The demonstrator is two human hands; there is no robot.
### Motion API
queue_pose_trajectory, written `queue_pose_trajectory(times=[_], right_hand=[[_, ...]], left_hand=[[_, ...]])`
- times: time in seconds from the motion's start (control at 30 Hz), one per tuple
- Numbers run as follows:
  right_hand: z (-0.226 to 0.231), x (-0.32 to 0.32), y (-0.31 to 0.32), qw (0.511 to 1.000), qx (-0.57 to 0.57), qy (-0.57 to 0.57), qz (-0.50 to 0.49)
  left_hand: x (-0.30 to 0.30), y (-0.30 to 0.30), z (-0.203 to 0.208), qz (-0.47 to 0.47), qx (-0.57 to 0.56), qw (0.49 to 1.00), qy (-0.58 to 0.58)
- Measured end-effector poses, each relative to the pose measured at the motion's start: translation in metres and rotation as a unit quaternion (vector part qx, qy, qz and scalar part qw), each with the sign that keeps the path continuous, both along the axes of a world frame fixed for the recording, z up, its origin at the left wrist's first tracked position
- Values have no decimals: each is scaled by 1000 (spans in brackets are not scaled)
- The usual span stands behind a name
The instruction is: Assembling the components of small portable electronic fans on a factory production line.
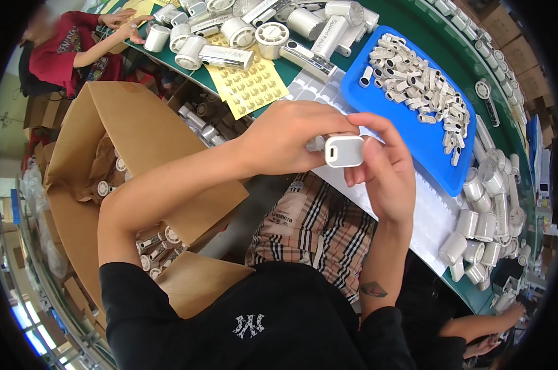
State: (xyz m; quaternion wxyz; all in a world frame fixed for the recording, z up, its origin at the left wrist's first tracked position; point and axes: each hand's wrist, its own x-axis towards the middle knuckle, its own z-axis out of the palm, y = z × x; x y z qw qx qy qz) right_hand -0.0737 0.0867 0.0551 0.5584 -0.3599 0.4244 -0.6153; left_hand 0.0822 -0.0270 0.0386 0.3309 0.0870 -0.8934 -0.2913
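Observation:
Both my hands meet in front of me around a white handheld fan part [345, 152]. Its rounded end faces up at me, with a grey flat face and a small dark slot. My left hand [291, 137] is closed around it from the left, and a greyish bit shows beside those fingers. From the right, my right hand [387, 166] pinches its edge with thumb and fingers. The rest of the part is hidden behind my hands. Just beyond them lies a blue tray [408, 139] heaped with small white pieces [414, 74] that have dark oval openings.
White handheld fans [226, 57] crowd the green table's far side, beside yellow sticker sheets [252, 86]. More white fan bodies [476, 231] lie at right. An open cardboard box [149, 160] with fans inside stands left. One person [69, 46] works far left; another's arm [476, 327] shows lower right.

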Motion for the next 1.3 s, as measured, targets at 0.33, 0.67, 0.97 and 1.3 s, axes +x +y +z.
queue_pose_trajectory(times=[0.33, 0.67, 0.97, 1.3], right_hand=[[-12, 2, -11, 998, -53, 9, -23], [-74, -54, 38, 977, 27, 119, -175], [-77, -26, 44, 963, -6, 239, -121], [-61, -38, 43, 942, -10, 295, -158]], left_hand=[[5, -9, 3, -33, 36, 999, -9], [27, -46, 45, 169, 34, 985, 27], [165, -173, 84, 499, -116, 859, 9], [272, -244, 1, 497, -329, 758, -265]])
